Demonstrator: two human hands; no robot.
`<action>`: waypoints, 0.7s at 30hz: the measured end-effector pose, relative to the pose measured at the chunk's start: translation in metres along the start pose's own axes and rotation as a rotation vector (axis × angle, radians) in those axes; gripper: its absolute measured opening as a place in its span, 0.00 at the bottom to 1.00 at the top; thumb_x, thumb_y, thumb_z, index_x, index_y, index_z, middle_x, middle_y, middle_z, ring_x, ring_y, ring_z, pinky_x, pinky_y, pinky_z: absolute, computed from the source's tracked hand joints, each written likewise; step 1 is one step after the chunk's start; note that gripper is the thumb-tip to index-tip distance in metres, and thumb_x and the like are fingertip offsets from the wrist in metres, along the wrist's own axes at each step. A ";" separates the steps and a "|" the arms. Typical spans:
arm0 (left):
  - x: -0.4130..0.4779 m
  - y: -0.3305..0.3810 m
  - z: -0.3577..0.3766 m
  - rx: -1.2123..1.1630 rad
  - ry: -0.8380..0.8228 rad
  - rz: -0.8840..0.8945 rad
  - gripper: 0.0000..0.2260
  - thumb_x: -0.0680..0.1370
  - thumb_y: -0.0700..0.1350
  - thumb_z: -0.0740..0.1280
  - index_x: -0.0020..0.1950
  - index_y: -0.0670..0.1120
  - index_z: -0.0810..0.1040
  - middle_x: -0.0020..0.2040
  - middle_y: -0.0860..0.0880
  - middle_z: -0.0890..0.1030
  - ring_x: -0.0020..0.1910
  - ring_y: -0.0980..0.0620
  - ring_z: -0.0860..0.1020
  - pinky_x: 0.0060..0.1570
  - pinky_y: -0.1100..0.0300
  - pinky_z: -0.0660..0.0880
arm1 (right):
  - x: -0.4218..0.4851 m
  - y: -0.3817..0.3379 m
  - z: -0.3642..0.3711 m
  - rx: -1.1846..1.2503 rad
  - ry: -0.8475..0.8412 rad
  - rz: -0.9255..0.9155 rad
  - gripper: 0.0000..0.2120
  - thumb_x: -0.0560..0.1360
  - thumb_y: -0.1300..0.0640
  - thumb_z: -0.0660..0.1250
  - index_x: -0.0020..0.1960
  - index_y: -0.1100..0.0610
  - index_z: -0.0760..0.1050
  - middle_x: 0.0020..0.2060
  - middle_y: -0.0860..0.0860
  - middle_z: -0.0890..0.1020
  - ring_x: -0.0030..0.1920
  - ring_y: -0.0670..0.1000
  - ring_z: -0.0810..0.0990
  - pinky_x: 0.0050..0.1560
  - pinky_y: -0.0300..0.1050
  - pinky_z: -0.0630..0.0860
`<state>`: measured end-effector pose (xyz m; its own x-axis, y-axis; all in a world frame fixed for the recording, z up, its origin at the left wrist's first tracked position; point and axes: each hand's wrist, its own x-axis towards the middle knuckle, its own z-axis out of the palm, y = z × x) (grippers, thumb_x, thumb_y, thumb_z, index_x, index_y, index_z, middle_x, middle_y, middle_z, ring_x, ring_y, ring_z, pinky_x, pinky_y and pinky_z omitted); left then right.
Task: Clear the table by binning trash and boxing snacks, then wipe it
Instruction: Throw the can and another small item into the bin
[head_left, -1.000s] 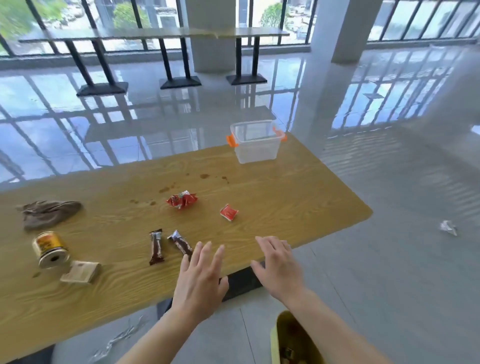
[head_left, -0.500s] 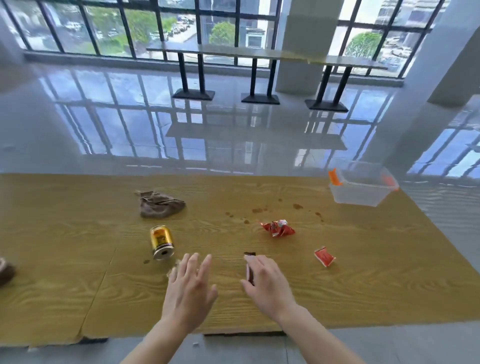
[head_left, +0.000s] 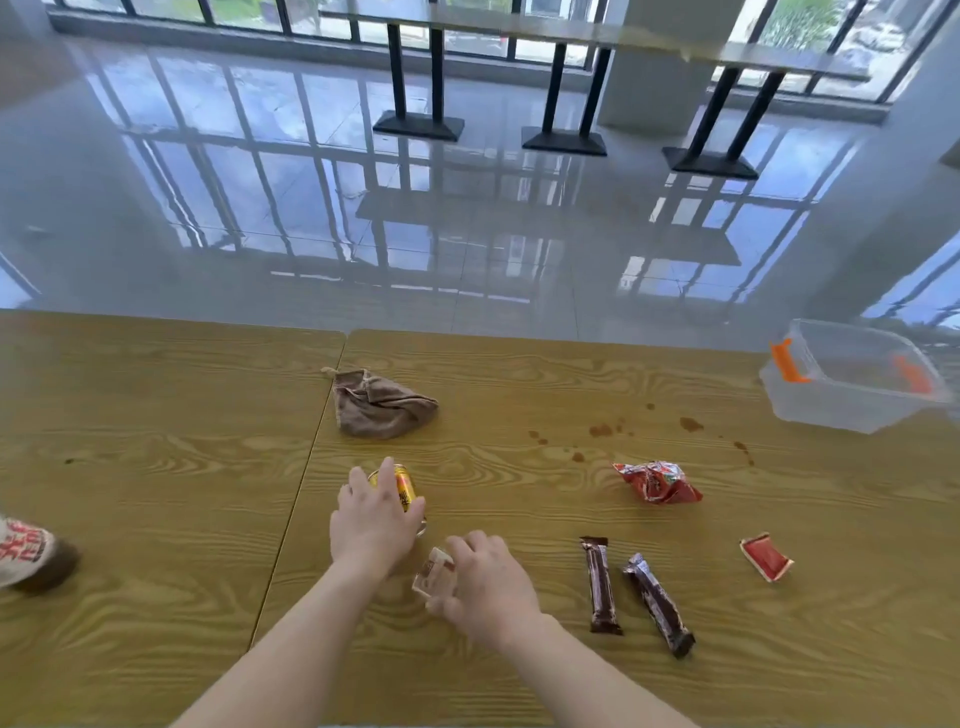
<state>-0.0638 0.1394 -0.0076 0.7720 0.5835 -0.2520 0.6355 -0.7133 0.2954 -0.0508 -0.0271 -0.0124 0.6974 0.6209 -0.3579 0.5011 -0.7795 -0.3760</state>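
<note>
left hand (head_left: 371, 522) wraps the can (head_left: 404, 488); right hand (head_left: 485, 584) pinches a small wrapper (head_left: 434, 571); two bars (head_left: 600, 584) lie right of it.

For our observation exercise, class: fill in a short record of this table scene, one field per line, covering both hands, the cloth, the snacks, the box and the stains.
left hand: laid over the yellow can, which lies on its side
right hand: closing on a small pale wrapper
cloth: brown, crumpled, beyond the can
chocolate bars: two, side by side, right of the hands
red wrappers: one crumpled, one small and flat
box: clear, orange clips, far right, looks empty
stains: brown spots near the box
table: wood grain
</note>
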 end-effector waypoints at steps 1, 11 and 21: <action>0.005 0.002 0.003 -0.017 -0.030 -0.028 0.34 0.77 0.64 0.60 0.78 0.52 0.54 0.73 0.38 0.63 0.67 0.39 0.67 0.60 0.46 0.72 | 0.003 -0.001 0.002 -0.034 -0.012 -0.001 0.30 0.72 0.40 0.71 0.68 0.52 0.68 0.63 0.51 0.71 0.63 0.55 0.68 0.62 0.50 0.70; 0.022 0.009 0.021 -0.076 -0.092 0.016 0.36 0.72 0.54 0.70 0.76 0.58 0.57 0.71 0.41 0.62 0.63 0.41 0.69 0.55 0.49 0.75 | 0.019 0.014 0.009 -0.083 -0.019 0.046 0.20 0.72 0.51 0.67 0.62 0.55 0.71 0.59 0.54 0.72 0.60 0.56 0.69 0.59 0.49 0.70; -0.010 0.056 0.019 -0.101 -0.056 0.196 0.38 0.69 0.53 0.70 0.75 0.60 0.57 0.72 0.44 0.61 0.62 0.43 0.69 0.53 0.50 0.75 | 0.006 0.068 -0.036 0.047 0.208 0.227 0.20 0.74 0.46 0.66 0.63 0.53 0.70 0.55 0.52 0.72 0.56 0.53 0.68 0.58 0.45 0.68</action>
<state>-0.0367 0.0862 -0.0062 0.8812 0.4128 -0.2304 0.4727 -0.7670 0.4339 0.0061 -0.0792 -0.0095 0.8811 0.3977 -0.2560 0.3000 -0.8884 -0.3474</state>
